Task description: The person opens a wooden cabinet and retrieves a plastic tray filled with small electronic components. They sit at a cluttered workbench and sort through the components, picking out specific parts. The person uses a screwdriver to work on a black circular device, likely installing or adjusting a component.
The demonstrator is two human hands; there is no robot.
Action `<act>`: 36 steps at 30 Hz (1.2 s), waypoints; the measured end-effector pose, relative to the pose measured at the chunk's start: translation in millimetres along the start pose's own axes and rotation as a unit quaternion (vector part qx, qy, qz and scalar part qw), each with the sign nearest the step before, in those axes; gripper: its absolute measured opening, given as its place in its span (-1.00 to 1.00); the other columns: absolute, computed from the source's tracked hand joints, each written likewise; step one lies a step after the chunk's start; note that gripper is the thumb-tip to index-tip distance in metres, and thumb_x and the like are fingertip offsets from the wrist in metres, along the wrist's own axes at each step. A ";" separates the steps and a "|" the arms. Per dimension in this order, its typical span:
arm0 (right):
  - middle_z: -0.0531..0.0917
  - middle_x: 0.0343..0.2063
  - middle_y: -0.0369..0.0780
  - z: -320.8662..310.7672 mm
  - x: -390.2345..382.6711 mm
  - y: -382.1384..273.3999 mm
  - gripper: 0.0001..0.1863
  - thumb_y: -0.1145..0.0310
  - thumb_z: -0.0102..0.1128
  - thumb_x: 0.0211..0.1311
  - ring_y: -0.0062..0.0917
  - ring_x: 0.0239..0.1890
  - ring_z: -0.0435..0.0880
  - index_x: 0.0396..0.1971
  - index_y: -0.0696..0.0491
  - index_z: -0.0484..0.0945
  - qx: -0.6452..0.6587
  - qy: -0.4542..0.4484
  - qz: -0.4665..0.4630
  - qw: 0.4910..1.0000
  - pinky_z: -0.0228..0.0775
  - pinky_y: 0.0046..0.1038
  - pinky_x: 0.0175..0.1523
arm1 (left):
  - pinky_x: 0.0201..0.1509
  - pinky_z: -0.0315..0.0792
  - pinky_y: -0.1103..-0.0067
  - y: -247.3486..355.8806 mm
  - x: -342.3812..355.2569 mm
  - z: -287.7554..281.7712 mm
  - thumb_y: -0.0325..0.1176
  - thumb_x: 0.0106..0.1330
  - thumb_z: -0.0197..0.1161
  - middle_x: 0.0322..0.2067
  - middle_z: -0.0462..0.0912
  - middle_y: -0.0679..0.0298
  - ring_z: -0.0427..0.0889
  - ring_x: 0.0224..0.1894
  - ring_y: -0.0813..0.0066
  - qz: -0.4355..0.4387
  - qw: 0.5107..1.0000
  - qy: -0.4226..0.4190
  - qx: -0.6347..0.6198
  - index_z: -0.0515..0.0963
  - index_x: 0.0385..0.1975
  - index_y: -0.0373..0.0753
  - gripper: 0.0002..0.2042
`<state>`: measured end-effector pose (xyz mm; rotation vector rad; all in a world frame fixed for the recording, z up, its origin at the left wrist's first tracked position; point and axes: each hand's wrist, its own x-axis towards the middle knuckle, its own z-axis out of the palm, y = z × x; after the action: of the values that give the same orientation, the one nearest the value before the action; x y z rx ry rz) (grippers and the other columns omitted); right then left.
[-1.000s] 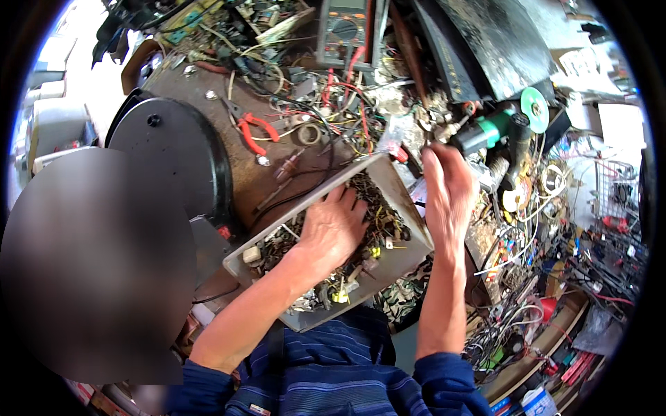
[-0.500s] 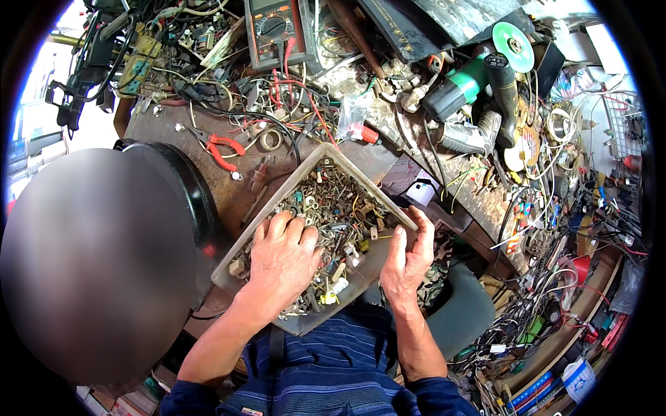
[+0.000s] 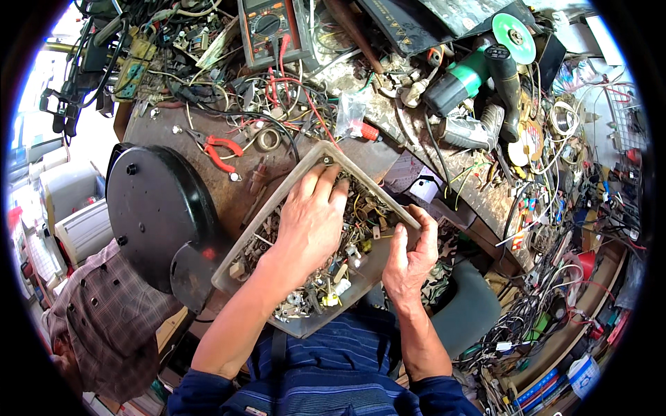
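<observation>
A shallow, translucent plastic bin point(image 3: 243, 247), tilted cornerwise before my body, holds a heap of mixed screws, nuts and small fittings point(image 3: 368, 215). My left hand point(image 3: 312, 215) reaches into its far corner, palm down. The fingers are stretched and slightly spread, with their tips among the screws near a round nut point(image 3: 328, 160). I see nothing held between them. At the bin's right corner, my right hand point(image 3: 411, 267) grips the rim, thumb to one side and fingers to the other. A yellow and white plastic fitting point(image 3: 331, 299) lies near the bin's front edge.
Beyond the bin lie red-handled pliers point(image 3: 222, 154), a tape roll point(image 3: 268, 139) and a multimeter point(image 3: 267, 31). A green angle grinder point(image 3: 465, 80) rests at the far right. Tangled wires point(image 3: 555, 291) crowd the right side. Leftward are a large black round object point(image 3: 159, 215) and a plaid garment point(image 3: 111, 319).
My left hand has moved from the bin's left-middle to its far corner, its fingers straightening. My right hand stays on the rim. The blurred shape at left is gone, uncovering the black object and plaid garment.
</observation>
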<state>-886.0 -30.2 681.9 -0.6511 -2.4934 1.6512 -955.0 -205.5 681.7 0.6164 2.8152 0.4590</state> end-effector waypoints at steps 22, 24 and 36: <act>0.72 -0.02 -0.07 3.0 0.7 -2.9 -0.62 0.63 0.19 0.36 -0.44 -0.01 0.75 0.17 0.25 0.51 0.004 0.021 0.001 1.000 0.59 -0.41 0.11 | 0.47 0.31 0.19 2.3 -14.4 -10.9 -0.40 0.28 0.25 0.27 0.53 0.01 0.42 0.37 0.04 -0.004 0.999 -0.041 0.023 0.57 0.19 -0.37 -0.54; 0.73 -0.02 -0.06 2.5 1.6 -2.2 -0.62 0.63 0.20 0.36 -0.41 -0.01 0.75 0.17 0.25 0.51 0.003 0.019 0.006 1.000 0.59 -0.39 0.12 | 0.49 0.27 0.18 1.1 2.5 4.2 -0.41 0.26 0.22 0.29 0.52 0.00 0.41 0.39 0.04 0.011 1.000 -0.011 0.021 0.57 0.20 -0.39 -0.53; 0.73 -0.03 -0.04 2.9 0.5 0.2 -0.62 0.64 0.20 0.34 -0.38 0.00 0.76 0.15 0.26 0.52 0.004 0.021 0.016 1.000 0.59 -0.38 0.13 | 0.35 0.41 0.21 -5.4 -26.4 -2.2 -0.39 0.19 0.31 0.23 0.56 0.06 0.48 0.30 0.06 -0.018 0.998 -0.063 0.023 0.56 0.20 -0.30 -0.50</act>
<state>-887.2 -32.4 680.5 -0.7204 -2.4588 1.6382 -934.2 -222.2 685.8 0.5809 2.7190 0.3383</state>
